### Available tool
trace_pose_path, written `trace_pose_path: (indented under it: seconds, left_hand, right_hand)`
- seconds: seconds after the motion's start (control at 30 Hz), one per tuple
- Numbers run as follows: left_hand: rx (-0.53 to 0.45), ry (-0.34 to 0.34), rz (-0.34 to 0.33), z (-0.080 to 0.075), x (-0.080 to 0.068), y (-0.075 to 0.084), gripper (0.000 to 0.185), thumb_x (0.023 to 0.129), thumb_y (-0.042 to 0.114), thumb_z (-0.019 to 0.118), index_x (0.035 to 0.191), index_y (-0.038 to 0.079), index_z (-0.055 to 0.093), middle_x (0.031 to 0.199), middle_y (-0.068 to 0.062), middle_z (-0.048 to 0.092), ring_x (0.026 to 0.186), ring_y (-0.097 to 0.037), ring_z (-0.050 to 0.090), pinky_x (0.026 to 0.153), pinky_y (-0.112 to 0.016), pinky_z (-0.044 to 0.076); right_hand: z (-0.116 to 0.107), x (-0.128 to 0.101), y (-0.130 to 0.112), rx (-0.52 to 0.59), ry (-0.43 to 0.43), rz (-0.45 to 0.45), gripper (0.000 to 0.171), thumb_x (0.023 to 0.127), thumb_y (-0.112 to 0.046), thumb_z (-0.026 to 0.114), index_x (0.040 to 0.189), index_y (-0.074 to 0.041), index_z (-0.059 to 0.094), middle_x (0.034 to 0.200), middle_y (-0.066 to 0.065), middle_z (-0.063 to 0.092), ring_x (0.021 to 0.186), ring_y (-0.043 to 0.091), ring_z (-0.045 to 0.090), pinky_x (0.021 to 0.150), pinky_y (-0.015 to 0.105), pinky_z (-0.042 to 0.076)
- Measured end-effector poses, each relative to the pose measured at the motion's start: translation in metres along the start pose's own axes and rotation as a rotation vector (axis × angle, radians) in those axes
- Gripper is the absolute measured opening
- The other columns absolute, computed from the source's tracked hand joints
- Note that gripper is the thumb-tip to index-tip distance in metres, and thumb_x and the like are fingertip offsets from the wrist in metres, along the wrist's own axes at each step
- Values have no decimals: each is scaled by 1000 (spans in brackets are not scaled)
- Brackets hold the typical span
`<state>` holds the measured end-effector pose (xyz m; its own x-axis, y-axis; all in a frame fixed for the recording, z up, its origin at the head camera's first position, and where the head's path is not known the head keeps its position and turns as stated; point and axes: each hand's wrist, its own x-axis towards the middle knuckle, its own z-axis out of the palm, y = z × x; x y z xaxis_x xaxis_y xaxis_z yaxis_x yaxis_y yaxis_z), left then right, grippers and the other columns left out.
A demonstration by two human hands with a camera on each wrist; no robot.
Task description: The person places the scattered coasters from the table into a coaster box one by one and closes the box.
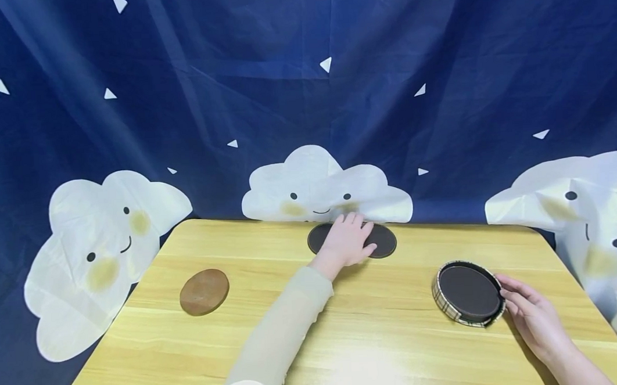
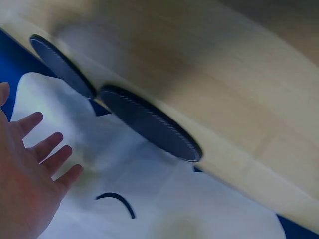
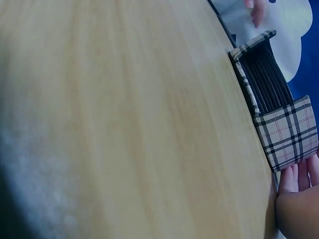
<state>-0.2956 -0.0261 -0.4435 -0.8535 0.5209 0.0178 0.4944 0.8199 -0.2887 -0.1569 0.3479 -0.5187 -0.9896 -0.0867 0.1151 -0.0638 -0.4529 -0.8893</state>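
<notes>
Nearest the head camera, a pale sleeve [image 1: 274,339] runs up the wooden counter [image 1: 379,351] from the bottom edge. Just beyond it on the right, the right hand [image 1: 532,314] rests with relaxed fingers against the side of a round plaid-walled holder [image 1: 468,293]; the right wrist view shows dark coasters stacked inside it, fingertips touching the checked wall without curling round it. On the left, well apart from both hands, lies a brown coaster [image 1: 204,291].

Farther back, the left hand [image 1: 346,241] lies flat, fingers straight, on top of a dark coaster [image 1: 383,239] close to the far edge of the counter, pressing rather than gripping. The left wrist view is blurred and appears to show two dark discs near that edge.

As a judgement: the flat coaster offers no lip to pinch, so a push from above could slide it off the back edge and down behind the cloud-printed curtain [image 1: 318,186]. The holder, only touched, might skid if nudged.

No brand, label or writing can be read anywhere.
</notes>
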Motion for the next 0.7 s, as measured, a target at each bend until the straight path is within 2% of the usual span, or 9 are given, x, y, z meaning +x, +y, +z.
trace_pose_path:
  seconds: [0.33, 0.53, 0.7]
  left_hand:
    - [-105, -19, -84, 23, -10, -20, 57, 107, 56, 47, 153, 23, 54, 152, -6, 51, 143, -27, 47, 119, -46, 39]
    - [-123, -26, -126, 40, -15, -32, 54, 106, 53, 48, 148, 20, 56, 147, -11, 53, 140, -29, 48, 117, -47, 40]
    - [-149, -27, -145, 47, -19, -37, 54, 105, 52, 50, 148, 19, 57, 148, -12, 53, 140, -31, 49, 116, -48, 40]
  right_hand:
    - [0, 0, 0, -42, 16, 1, 54, 106, 14, 36, 121, -15, 78, 119, -8, 77, 103, 0, 70, 88, 12, 53]
    - [-1, 1, 0, -24, 5, -10, 53, 106, 14, 36, 122, -13, 78, 119, -6, 77, 108, 2, 72, 90, 13, 54]
    - [0, 0, 1, -35, 7, -9, 53, 106, 14, 35, 122, -14, 78, 119, -7, 77, 107, 2, 71, 90, 13, 53]
